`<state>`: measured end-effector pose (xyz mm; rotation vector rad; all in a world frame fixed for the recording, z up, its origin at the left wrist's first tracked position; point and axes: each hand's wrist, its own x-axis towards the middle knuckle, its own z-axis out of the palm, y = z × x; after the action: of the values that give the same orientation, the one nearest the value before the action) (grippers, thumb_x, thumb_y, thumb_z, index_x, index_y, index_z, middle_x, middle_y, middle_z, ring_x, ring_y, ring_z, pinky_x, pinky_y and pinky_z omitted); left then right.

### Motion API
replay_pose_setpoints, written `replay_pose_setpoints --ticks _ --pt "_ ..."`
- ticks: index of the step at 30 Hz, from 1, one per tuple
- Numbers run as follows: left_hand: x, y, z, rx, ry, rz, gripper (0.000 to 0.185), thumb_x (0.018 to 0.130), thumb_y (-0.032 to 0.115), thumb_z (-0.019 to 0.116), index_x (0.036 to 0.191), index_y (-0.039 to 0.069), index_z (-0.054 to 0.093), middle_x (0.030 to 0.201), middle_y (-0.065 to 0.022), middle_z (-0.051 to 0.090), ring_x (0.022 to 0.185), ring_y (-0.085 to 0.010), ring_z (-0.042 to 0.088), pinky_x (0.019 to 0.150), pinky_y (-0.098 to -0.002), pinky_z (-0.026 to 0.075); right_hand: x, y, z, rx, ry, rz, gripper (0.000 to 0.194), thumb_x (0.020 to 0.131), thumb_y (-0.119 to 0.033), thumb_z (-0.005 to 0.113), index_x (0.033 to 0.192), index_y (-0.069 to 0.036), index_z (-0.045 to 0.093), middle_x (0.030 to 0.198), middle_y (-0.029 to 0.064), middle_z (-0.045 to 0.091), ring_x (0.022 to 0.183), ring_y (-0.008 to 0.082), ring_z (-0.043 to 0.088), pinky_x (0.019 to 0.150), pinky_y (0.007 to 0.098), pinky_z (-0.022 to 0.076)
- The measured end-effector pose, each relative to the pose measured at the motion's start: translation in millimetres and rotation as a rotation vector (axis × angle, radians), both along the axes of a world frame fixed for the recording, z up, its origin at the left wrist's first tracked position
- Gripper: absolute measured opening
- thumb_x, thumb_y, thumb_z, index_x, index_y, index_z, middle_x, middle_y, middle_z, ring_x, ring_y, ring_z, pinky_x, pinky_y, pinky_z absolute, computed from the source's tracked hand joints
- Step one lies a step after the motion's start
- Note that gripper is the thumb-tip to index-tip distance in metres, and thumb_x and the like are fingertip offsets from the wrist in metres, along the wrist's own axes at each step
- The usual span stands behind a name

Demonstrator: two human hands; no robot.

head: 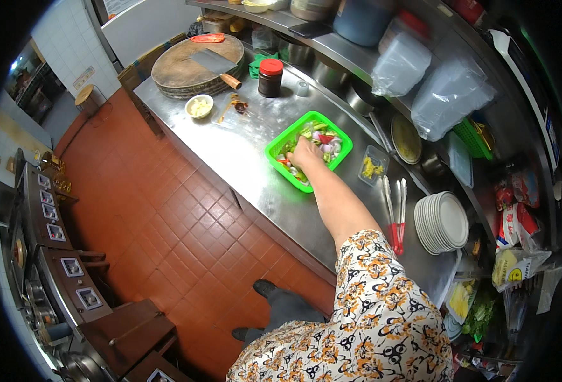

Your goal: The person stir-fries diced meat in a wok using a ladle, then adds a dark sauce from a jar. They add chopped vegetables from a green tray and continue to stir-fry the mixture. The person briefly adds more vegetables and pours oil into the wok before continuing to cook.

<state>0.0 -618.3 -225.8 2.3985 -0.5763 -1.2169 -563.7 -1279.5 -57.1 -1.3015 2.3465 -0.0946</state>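
Observation:
My right hand (306, 153) reaches into a bright green plastic basket (273, 143) on the steel counter. Its fingertips are hidden among cut vegetables (332, 143), with green, red and pale purple pieces showing. It cannot be told whether the fingers grip any. Right of the basket are a clear plastic tub (374, 165) of chopped yellow food and metal tongs (397, 215) with red parts. A white bowl (199, 106) of pale chopped pieces stands farther left, near a red-lidded jar (270, 78). My left hand is out of view.
A cleaver (214, 62) and a red pepper piece (208, 37) lie on a round wooden chopping block (180, 67). Stacked white plates (442, 223) stand at the right. A steel shelf (357, 55) overhangs the counter's back. Brown cabinets (123, 329) with control panels stand across the tiled floor (185, 224).

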Motion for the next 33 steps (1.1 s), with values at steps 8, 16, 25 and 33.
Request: replay_pose_setpoints --ticks 8,16,25,33 --pt "-3.9 5.1 -2.6 0.060 0.034 0.054 0.036 0.093 0.033 0.082 0.106 0.000 0.077 0.101 -0.0134 0.077 0.092 -0.0187 0.069 0.087 -0.0339 0.056 16.3 -16.8 12.2 -0.036 0.024 -0.043 0.071 0.083 -0.044 0.083 0.137 -0.006 0.059 0.135 0.0205 0.067 0.127 0.0357 0.064 0.106 0.0440 0.0523" --pt "-6.9 10.9 -5.5 0.094 0.064 0.087 0.037 0.092 0.034 0.082 0.107 0.000 0.077 0.102 -0.0139 0.078 0.094 -0.0191 0.069 0.089 -0.0339 0.056 10.3 -38.7 -15.0 -0.106 0.022 -0.037 0.071 0.084 -0.040 0.081 0.140 -0.006 0.055 0.133 0.0207 0.068 0.125 0.0369 0.065 0.106 0.0451 0.0520" --pt "-8.8 10.4 -12.4 0.114 0.095 0.114 0.038 0.092 0.034 0.082 0.109 0.000 0.077 0.103 -0.0144 0.078 0.095 -0.0195 0.070 0.090 -0.0339 0.056 18.7 -70.8 -10.8 -0.024 0.058 -0.027 0.058 0.086 -0.036 0.081 0.132 -0.005 0.066 0.136 0.0180 0.068 0.127 0.0347 0.065 0.106 0.0429 0.0530" --pt "-16.8 16.7 -18.8 0.128 0.122 0.149 0.039 0.092 0.035 0.082 0.110 0.001 0.077 0.104 -0.0149 0.078 0.097 -0.0199 0.070 0.091 -0.0339 0.056 -3.2 -62.0 -8.3 -0.103 0.065 -0.001 0.048 0.085 -0.025 0.081 0.127 -0.004 0.070 0.129 0.0228 0.070 0.121 0.0356 0.068 0.103 0.0440 0.0538"
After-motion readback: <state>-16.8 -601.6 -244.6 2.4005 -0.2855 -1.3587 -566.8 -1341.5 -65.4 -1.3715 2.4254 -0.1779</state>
